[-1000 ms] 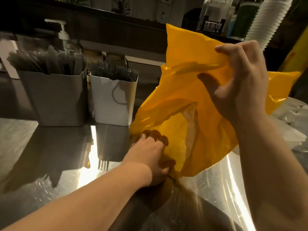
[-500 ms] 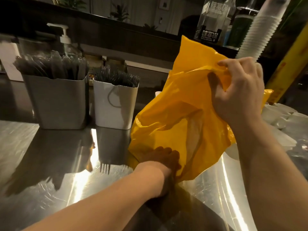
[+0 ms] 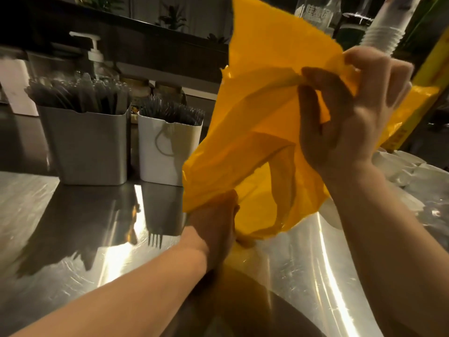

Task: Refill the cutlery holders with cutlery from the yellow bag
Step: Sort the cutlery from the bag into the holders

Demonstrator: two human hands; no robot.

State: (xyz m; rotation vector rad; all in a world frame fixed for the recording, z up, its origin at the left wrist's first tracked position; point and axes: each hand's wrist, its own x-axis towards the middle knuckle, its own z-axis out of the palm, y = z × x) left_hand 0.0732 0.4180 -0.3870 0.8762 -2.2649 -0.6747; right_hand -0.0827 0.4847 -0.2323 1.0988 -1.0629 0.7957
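A yellow plastic bag (image 3: 262, 113) hangs above the steel counter, held up at its top edge by my right hand (image 3: 352, 113), whose fingers pinch the bunched plastic. My left hand (image 3: 216, 224) reaches into the bag's lower opening; its fingers are hidden inside, so what they hold is not visible. Two cutlery holders stand at the back left: a grey holder (image 3: 85, 147) full of dark cutlery, and a white holder (image 3: 167, 152) full of forks just right of it.
The steel counter (image 3: 73, 239) is shiny and reflects the holders. A pump bottle (image 3: 94, 54) stands behind the holders. A stack of white cups (image 3: 386, 27) and bottles rise at the back right; white containers (image 3: 408, 169) lie on the right.
My left hand has pushed deeper into the bag's opening. My right hand has lifted the bag higher and gathered its top edge.
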